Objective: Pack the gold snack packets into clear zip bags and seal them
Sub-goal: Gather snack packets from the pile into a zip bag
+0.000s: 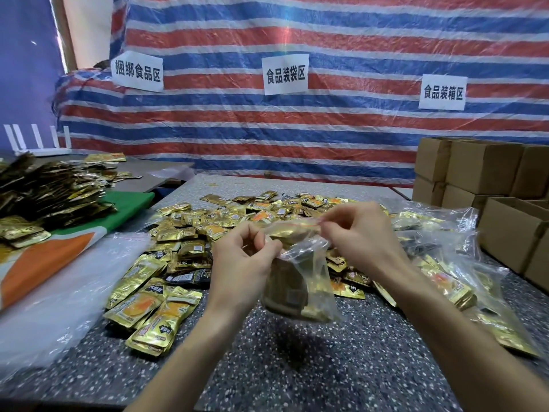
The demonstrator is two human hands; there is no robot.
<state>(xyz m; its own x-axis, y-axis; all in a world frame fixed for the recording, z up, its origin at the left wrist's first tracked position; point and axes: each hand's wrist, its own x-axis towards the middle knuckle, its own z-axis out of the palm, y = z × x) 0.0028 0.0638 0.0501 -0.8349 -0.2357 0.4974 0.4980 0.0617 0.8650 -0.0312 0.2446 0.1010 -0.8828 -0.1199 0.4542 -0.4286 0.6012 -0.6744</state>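
Observation:
A clear zip bag (300, 281) filled with gold snack packets hangs above the speckled table (312, 367) in the middle of the view. My left hand (243, 260) pinches the left end of its red-lined zip strip. My right hand (359, 233) pinches the same strip at its right end. The strip is stretched between both hands. A wide heap of loose gold snack packets (184, 239) covers the table behind and to the left of the bag.
Filled clear bags (451, 263) lie at the right. Brown cardboard boxes (487, 185) are stacked at the far right. A pile of empty clear bags (59, 295) lies at the left, with dark gold packets (53, 191) heaped behind it. A striped tarp (297, 120) closes off the back.

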